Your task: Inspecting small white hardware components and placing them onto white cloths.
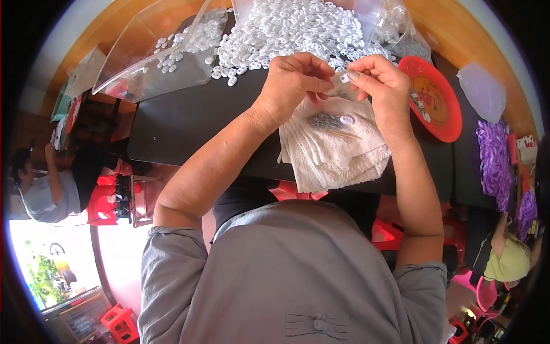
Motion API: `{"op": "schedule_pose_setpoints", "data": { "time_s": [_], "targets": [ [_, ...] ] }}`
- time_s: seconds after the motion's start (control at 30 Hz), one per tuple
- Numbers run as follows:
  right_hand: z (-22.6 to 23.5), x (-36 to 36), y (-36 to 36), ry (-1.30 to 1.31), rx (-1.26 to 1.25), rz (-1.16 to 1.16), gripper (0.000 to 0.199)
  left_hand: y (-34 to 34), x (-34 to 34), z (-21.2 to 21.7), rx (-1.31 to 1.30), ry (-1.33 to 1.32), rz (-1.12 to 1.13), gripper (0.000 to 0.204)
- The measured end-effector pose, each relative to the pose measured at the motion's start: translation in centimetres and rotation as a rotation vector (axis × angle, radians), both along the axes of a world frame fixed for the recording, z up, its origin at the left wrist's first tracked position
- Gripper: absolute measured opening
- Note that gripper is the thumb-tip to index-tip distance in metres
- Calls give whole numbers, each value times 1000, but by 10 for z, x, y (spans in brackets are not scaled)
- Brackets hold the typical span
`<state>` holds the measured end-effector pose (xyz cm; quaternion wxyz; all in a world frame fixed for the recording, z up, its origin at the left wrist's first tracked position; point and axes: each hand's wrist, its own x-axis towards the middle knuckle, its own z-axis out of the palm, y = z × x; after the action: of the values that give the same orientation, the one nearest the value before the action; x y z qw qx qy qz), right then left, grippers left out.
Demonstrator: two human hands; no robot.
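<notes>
Over a folded cream towel (326,163), both my hands are raised close together. My right hand (385,92) pinches a small white oval plastic piece (344,78) between thumb and fingertip. The fingers of my left hand (292,83) are pressed together just left of it; what they hold, if anything, is too small to make out. On the towel below lie a heap of small grey metal bits (323,121) and one loose white oval piece (346,120). Beyond my hands a large pile of similar white pieces (289,34) covers the back of the dark table (183,123).
At the left stands a clear plastic bin (129,77) with more white pieces. A red plate (452,117) at the right carries several pieces. Purple strands (494,163) hang at the far right. Other people sit at left (54,192) and right (507,258).
</notes>
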<state>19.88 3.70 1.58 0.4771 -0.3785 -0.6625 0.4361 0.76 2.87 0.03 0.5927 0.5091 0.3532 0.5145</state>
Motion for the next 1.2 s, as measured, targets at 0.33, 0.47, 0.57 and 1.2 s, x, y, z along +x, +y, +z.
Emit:
{"op": "schedule_pose_setpoints", "data": {
  "time_s": [0.33,0.47,0.57,1.2],
  "targets": [
    [2,-12,-12,123,50,-39,10,-14,12,6,54,158,129,11],
    [4,-15,-17,120,32,-28,11,-18,12,9,7,-10,120,12],
    [0,-17,-16,108,53,-20,10,-16,11,6,-19,-96,123,12],
    [-5,-14,-10,-177,297,-105,10,-16,7,9,-22,75,107,13]
  ]
}}
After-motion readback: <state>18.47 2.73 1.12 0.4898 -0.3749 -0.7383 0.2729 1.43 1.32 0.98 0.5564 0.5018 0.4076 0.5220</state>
